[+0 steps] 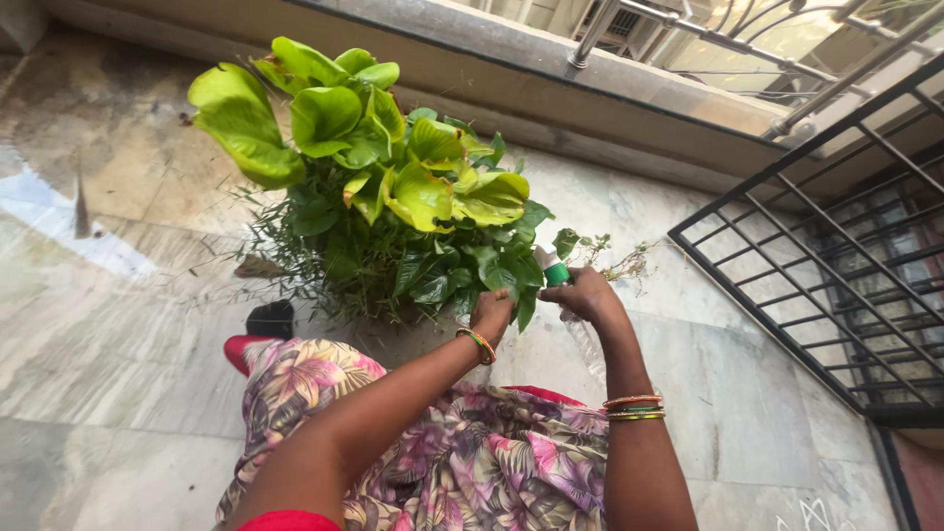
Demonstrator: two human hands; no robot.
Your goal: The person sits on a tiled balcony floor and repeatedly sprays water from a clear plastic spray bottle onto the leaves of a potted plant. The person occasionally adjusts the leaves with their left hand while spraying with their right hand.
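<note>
A bushy potted plant [383, 187] with broad yellow-green and dark green leaves stands on the marble floor in front of me. My left hand [492, 313], with an orange bangle at the wrist, reaches into the lower dark leaves and touches them. My right hand [588, 295] grips a clear plastic bottle [582, 339] with a green neck band, tilted so its top points toward the plant's right side. Whether my left fingers hold a leaf is hidden by foliage.
A black metal grille [836, 256] stands open at the right. A low stone ledge [551, 88] with a steel railing runs along the back. My floral-print clothing [442, 452] fills the lower middle. Thin dry twigs [629, 264] lie right of the plant.
</note>
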